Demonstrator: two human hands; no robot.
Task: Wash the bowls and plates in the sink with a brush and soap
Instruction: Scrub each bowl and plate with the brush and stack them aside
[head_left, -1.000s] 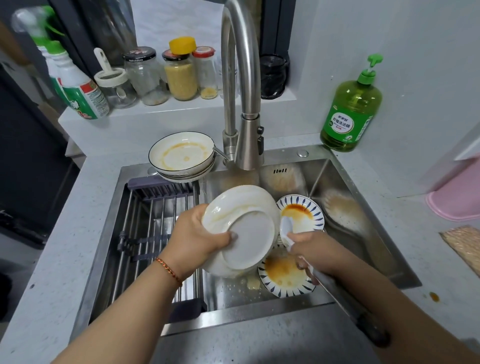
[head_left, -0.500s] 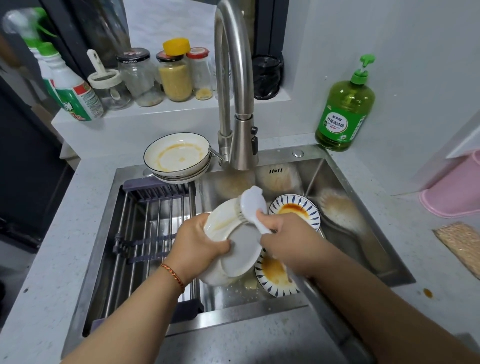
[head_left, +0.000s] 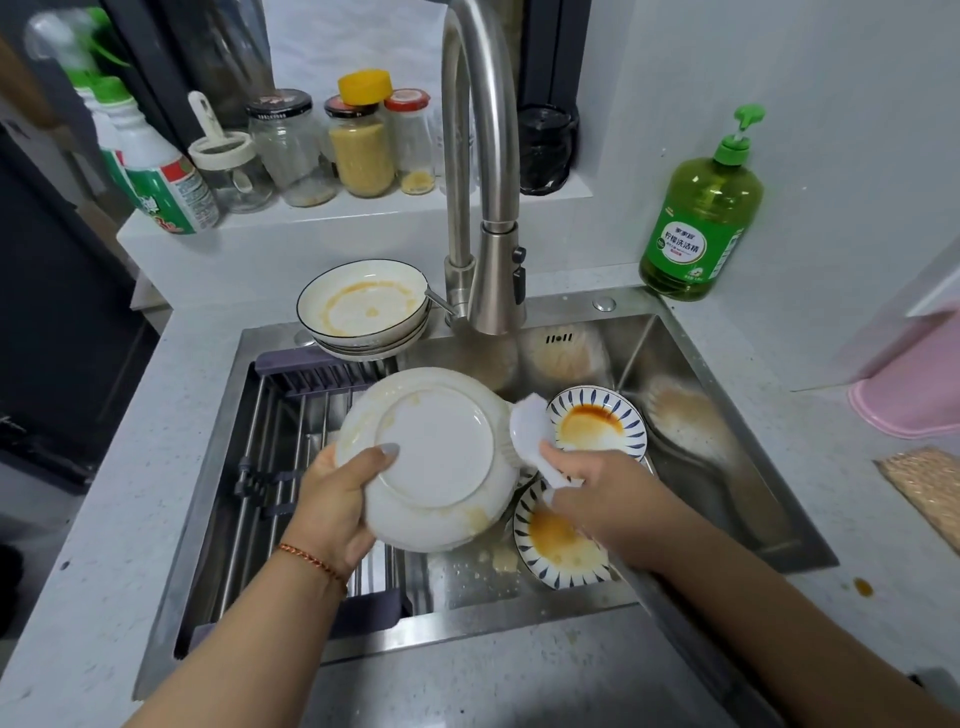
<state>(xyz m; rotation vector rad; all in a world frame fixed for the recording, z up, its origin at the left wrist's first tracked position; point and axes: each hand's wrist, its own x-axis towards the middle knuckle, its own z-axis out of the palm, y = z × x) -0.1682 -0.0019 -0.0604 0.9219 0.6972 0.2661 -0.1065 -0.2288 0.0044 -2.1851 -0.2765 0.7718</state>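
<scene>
My left hand (head_left: 337, 499) grips a white bowl (head_left: 434, 457) by its left rim, with the underside turned up toward me, over the steel sink (head_left: 727, 415). Orange smears mark the bowl's outer wall. My right hand (head_left: 608, 499) holds the handle of a white brush (head_left: 527, 431), whose head touches the bowl's right edge. Two blue-striped saucers with orange sauce lie in the basin, one at the back (head_left: 597, 423) and one nearer me (head_left: 561, 545), partly under my right hand. A green soap bottle (head_left: 701, 218) stands on the counter at the back right.
A stack of stained white bowls (head_left: 363, 309) sits on the sink's back-left rim beside the tall faucet (head_left: 483, 208). A drying rack (head_left: 280, 467) spans the sink's left half. Jars (head_left: 358, 145) and spray bottles (head_left: 156, 171) line the ledge. A pink tub (head_left: 914, 384) stands at the right.
The bowl has turned so that its base faces me more squarely. The brush has slid from the bowl's top edge down to its right side.
</scene>
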